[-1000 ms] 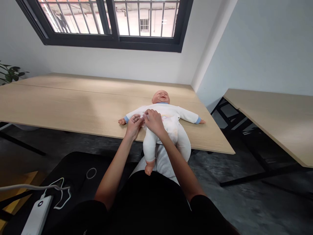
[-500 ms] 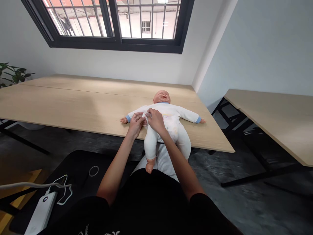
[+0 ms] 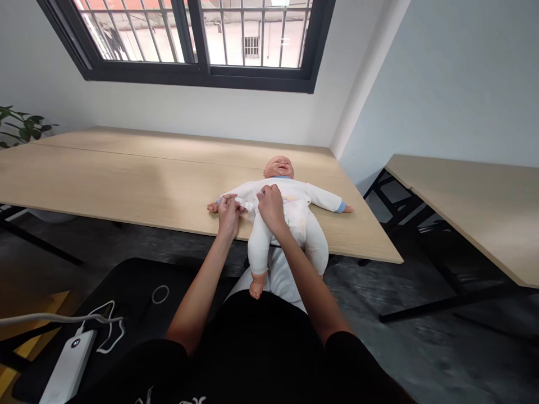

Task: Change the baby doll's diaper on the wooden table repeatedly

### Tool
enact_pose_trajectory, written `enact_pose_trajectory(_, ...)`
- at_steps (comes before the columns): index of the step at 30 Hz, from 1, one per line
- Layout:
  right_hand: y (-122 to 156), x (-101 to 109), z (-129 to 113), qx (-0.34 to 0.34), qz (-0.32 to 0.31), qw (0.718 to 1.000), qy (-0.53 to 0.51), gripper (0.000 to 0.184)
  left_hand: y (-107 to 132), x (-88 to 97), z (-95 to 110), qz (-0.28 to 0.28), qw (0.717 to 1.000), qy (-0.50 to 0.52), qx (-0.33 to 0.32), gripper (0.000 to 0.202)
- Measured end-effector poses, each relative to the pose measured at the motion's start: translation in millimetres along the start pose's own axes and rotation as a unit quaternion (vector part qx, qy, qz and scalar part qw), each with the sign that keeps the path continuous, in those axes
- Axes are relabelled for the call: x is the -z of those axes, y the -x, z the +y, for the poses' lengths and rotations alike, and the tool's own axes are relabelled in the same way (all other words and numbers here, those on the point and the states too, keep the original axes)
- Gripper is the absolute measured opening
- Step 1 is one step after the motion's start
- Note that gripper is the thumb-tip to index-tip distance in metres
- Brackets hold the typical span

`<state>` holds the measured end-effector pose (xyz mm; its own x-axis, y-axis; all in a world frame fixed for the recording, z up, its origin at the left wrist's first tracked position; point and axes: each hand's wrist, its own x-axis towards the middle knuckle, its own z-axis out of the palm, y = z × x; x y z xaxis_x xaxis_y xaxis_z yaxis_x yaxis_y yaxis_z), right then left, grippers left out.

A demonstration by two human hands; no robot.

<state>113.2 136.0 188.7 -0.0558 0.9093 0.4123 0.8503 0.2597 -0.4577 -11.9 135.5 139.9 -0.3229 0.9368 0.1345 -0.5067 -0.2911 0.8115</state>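
The doll (image 3: 300, 209) lies on its back at the near edge of the table (image 3: 126, 179), the head away from you and both legs hanging over the edge toward your lap; it has not moved since the earlier frames. What differs is your hands. Half a second ago they were pressed together, touching, over the side of the doll's chest; now they are apart. Your left hand (image 3: 228, 213) has gone outward along the doll's sleeve and is now just beside the doll's small hand; your right hand (image 3: 272, 206) has stayed on the doll's chest, below its chin. Between the two hands there is now a strip of white cloth (image 3: 247, 203), drawn out flat from the doll's garment; earlier it was hidden under your fingers. The fingers of the left hand are curled closed, with thumb and fingertips pinching the outer end of this strip; the fingers of the right hand are also bent shut, holding the inner end against the doll's chest. The power bank (image 3: 67, 365) lies well apart from the doll, low on your left.
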Motion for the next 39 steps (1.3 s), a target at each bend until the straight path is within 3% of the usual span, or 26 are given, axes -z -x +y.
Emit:
enact_pose_trajectory(3,-9.0,9.1,-2.8,0.008,-0.013,0.998,0.058,0.024,0.0,2.3,2.3,0.021,0.998,-0.005,-0.056,0.024)
enact_pose_trajectory(6,-23.4,16.1,-10.8,0.007,-0.048,0.990,0.135,0.030,0.3,3.8,9.6,0.008,0.996,-0.025,-0.087,0.026)
enact_pose_trajectory(11,-33.5,5.7,-32.8,-0.010,-0.122,0.983,0.139,0.033,6.7,-12.6,23.8,-0.070,0.978,-0.120,-0.155,0.022)
enact_pose_trajectory(15,-29.5,12.7,-27.4,0.026,-0.151,0.984,0.090,0.025,9.1,-29.8,27.1,-0.125,0.967,-0.153,-0.161,0.018)
enact_pose_trajectory(17,-21.4,26.8,-16.5,0.050,-0.136,0.989,0.023,0.031,7.7,-33.3,27.4,-0.142,0.967,-0.156,-0.145,0.018)
enact_pose_trajectory(19,-6.1,40.1,-6.2,0.057,-0.068,0.996,-0.012,0.041,4.9,-35.2,27.8,-0.152,0.964,-0.161,-0.145,0.019)
enact_pose_trajectory(21,14.2,45.8,0.1,0.042,0.001,0.999,0.023,0.044,1.6,-38.0,28.4,-0.165,0.959,-0.167,-0.157,0.020)
enact_pose_trajectory(22,24.3,45.1,1.3,0.034,0.007,0.998,0.043,0.044,0.2,-40.1,28.6,-0.175,0.955,-0.174,-0.165,0.020)
enact_pose_trajectory(25,45.0,32.2,0.6,0.037,-0.032,0.996,0.077,0.047,-1.1,-49.2,28.6,-0.224,0.931,-0.214,-0.191,0.019)
enact_pose_trajectory(28,46.4,17.6,0.9,0.042,-0.054,0.995,0.070,0.058,2.3,-58.0,27.4,-0.275,0.900,-0.271,-0.204,0.017)
enact_pose_trajectory(35,37.4,7.6,21.7,0.025,-0.018,0.992,-0.122,0.104,1.0,-63.1,17.6,-0.342,0.862,-0.335,-0.167,0.011)
enact_pose_trajectory(39,40.4,5.8,26.2,0.014,-0.016,0.989,-0.144,0.104,-1.9,-63.8,18.5,-0.381,0.837,-0.363,-0.147,0.008)
